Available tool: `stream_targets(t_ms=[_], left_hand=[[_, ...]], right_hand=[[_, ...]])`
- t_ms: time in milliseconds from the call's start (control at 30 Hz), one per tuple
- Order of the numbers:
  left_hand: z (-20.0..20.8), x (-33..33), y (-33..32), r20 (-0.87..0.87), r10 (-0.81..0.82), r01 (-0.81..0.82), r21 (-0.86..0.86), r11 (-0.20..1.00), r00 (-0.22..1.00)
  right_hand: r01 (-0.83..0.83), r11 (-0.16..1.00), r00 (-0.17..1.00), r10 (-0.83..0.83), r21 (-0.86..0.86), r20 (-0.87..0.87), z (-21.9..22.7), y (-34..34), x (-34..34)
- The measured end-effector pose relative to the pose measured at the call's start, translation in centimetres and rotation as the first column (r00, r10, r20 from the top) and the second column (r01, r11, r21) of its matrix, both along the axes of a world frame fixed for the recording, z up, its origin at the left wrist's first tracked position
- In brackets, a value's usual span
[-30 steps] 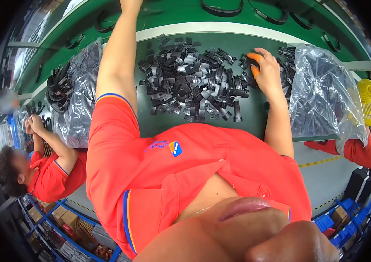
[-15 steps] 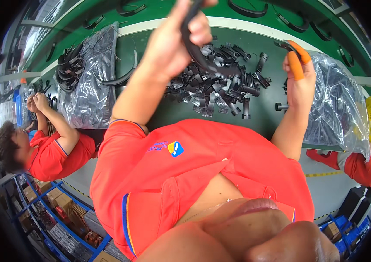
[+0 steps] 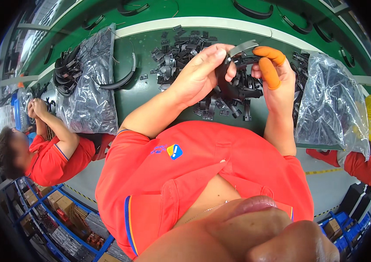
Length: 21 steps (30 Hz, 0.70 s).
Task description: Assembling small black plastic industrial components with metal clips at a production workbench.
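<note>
The left hand (image 3: 203,72) has its thumb and fingers clamped on a curved black band (image 3: 223,83), which is in the air between the two hands, above the table. The right hand (image 3: 280,83), with orange cots (image 3: 269,75) on two digits, pinches a small dark clip (image 3: 247,60) close beside the band's upper end. Behind and below them, a pile of black clips (image 3: 172,56) spreads over the green table (image 3: 141,107). Left of the pile lies another band (image 3: 123,81), near a plastic bag (image 3: 90,100); a clear bag (image 3: 329,107) lies right of the right forearm. Beyond the pale rail (image 3: 185,22), more bands (image 3: 255,10) rest on a green surface (image 3: 207,8). At far left, a co-worker (image 3: 59,161) has both hands raised together.
</note>
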<state>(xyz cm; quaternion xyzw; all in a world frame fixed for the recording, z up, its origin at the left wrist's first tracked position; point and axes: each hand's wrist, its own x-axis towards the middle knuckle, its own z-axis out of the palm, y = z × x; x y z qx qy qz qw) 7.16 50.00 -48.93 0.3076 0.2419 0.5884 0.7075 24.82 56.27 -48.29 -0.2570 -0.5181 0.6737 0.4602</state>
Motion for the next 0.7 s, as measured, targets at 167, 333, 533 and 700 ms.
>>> stream_targets(t_ms=[167,333,533,700], left_hand=[[0.5,0.5,0.0,-0.022,0.014,-0.015,-0.073,0.997,1.0],[0.2,0.1,0.2,-0.056,-0.067,0.064,-0.05,0.997,0.996],[-0.2,0.0,0.3,-0.06,-0.063,0.06,-0.046,0.997,0.996],[-0.2,-0.1,0.2,-0.033,-0.118,0.116,-0.063,0.991,0.992]], right_hand=[[0.041,0.999,0.997,-0.043,0.033,0.066,0.3,-0.4,-0.4],[0.057,0.995,0.998,-0.059,0.079,0.019,-0.2,-0.7,-0.8],[-0.015,1.0,0.996,0.017,0.021,-0.084,-1.8,-0.8,-0.2],[-0.285,0.94,0.954,0.258,-0.188,-0.154,-2.6,0.5,1.0]])
